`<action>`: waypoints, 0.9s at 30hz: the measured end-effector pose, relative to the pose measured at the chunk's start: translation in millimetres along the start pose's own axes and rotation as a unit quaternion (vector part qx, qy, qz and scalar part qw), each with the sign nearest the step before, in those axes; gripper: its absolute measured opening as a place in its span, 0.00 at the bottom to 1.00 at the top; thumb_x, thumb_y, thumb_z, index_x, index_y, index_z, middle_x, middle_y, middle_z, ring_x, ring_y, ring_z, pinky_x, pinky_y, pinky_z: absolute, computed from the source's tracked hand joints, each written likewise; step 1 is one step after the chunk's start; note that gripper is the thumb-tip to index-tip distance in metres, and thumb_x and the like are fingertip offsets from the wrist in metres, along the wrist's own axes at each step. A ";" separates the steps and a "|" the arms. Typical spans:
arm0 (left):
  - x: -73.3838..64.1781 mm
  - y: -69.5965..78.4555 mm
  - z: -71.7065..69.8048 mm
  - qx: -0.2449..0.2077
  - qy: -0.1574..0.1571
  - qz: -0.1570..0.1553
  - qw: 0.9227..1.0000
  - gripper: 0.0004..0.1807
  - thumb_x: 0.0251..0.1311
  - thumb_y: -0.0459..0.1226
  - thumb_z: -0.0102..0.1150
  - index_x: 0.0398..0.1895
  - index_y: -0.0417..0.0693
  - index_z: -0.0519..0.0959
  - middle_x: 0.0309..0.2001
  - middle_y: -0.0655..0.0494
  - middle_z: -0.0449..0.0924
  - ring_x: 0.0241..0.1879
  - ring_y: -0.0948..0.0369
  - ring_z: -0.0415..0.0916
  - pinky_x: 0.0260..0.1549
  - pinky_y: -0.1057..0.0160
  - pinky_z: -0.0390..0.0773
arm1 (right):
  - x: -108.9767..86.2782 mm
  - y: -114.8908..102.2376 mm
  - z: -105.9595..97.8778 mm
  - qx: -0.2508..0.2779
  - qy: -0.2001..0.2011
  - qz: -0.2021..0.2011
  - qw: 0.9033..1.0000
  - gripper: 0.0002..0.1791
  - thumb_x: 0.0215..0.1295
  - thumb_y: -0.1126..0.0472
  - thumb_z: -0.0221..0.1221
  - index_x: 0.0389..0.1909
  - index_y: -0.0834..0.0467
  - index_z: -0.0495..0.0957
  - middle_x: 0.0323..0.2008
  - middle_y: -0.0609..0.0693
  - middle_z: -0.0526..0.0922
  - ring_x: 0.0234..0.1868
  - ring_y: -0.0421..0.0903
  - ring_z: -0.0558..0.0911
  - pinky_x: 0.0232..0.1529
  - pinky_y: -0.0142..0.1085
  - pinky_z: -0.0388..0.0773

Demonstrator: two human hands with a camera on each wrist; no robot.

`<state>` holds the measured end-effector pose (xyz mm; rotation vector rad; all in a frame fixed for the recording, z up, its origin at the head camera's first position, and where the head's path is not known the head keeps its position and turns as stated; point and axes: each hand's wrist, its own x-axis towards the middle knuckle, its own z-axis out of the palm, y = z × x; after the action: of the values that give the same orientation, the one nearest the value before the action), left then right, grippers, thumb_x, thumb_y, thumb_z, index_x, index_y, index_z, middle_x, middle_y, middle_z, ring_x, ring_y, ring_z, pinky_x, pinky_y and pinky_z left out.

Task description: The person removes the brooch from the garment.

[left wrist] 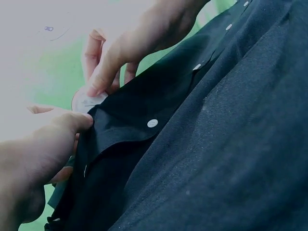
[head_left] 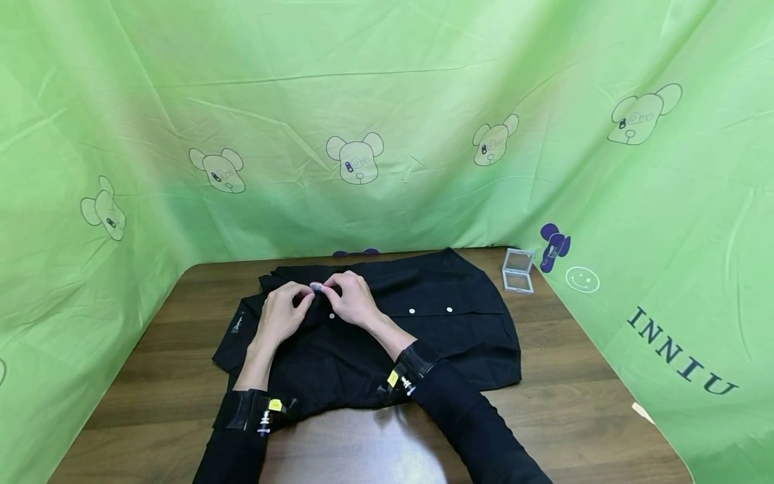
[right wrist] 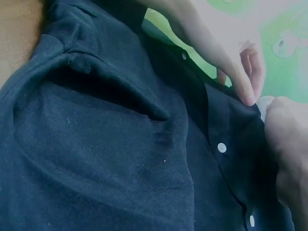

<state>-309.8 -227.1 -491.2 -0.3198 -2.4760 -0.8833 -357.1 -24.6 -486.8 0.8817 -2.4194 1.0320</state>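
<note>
A black short-sleeved shirt [head_left: 459, 343] with white buttons lies spread on the table. My left hand [head_left: 283, 314] pinches the edge of its button placket [left wrist: 120, 122] between thumb and fingers, lifting the cloth a little. Right against that edge, my right hand [head_left: 353, 299] pinches a small round badge [left wrist: 88, 101], whitish with a thin dark line across the side that shows. In the right wrist view the badge [right wrist: 264, 107] is mostly hidden behind the right hand. Whether its pin passes through the cloth I cannot tell.
A small clear plastic case [head_left: 518, 271] stands open at the table's back right, beside the shirt. Around the back and sides of the wooden table [head_left: 580, 403] hangs a green printed curtain [head_left: 423, 81]. Both wrists carry strapped-on camera mounts.
</note>
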 end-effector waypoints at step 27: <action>-0.8 -2.7 -4.4 0.004 0.001 0.000 1.000 0.03 0.75 0.35 0.73 0.44 0.46 0.93 0.45 0.48 0.93 0.46 0.48 0.91 0.48 0.43 0.86 | 3.5 3.7 -5.8 -0.154 0.040 -0.048 0.986 0.06 0.81 0.57 0.68 0.43 0.53 0.92 0.43 0.46 0.96 0.48 0.49 0.90 0.53 0.44 0.86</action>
<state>-308.5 -232.1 -490.1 -0.3154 -2.4771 -0.8747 -361.7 -19.7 -482.9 0.8216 -2.3589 0.6243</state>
